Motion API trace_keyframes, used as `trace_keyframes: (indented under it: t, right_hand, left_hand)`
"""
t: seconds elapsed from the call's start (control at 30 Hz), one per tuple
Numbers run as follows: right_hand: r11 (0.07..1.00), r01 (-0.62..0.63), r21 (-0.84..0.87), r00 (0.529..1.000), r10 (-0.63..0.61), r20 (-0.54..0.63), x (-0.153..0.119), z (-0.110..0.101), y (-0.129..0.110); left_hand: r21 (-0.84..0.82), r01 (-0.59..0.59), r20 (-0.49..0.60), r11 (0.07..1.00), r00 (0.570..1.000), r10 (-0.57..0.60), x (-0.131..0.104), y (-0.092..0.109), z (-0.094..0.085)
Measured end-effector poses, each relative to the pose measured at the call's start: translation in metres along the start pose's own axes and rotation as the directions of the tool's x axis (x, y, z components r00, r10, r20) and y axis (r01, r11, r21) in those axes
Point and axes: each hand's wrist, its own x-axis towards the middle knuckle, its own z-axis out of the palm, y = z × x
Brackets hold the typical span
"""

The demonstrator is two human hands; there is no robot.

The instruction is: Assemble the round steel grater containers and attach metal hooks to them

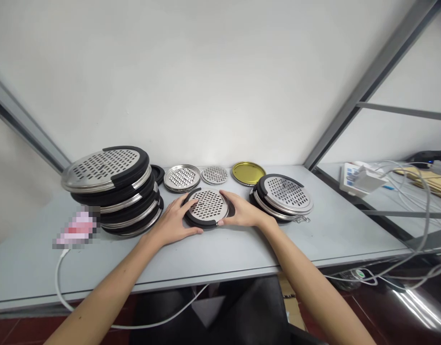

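A round metal grater disc with a black rim [208, 205] lies flat on the grey table, between my two hands. My left hand [173, 220] grips its left side, with the fingers over the top of the rim and the thumb stretched out in front. On the right edge, my right hand [237, 210] curls around the disc, fingers behind and thumb at the front rim. Just behind it are a coarse grater disc [182, 178], a smaller perforated disc [214, 175] and a yellow-gold round plate [248, 173].
A tall stack of black-rimmed grater discs [114, 191] stands at the left, a shorter stack [285, 195] at the right. A pixelated pink item [76, 229] with a white cable lies by the table's left front. Beyond the right metal post are a white power strip [353, 179] and cables.
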Motion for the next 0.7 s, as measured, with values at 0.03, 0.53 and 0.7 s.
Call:
trace_keyframes:
  t: [0.03, 0.53, 0.7]
  right_hand:
    - [1.0, -0.004, 0.0, 1.0, 0.004, 0.008, -0.001, -0.001, -0.001]
    - [0.962, 0.273, -0.025, 0.954, -0.274, -0.118, 0.008, 0.006, -0.018]
    - [0.961, 0.267, 0.076, 0.947, -0.246, -0.208, 0.005, 0.0, -0.019]
  left_hand:
    - [0.006, 0.0, -0.008, 1.0, 1.0, 0.0, 0.0, 0.0, 0.0]
    - [-0.008, 0.054, -0.12, 0.998, 0.991, -0.055, 0.005, 0.003, 0.0]
    - [-0.108, -0.032, -0.161, 0.994, 0.987, 0.014, 0.006, 0.001, -0.005]
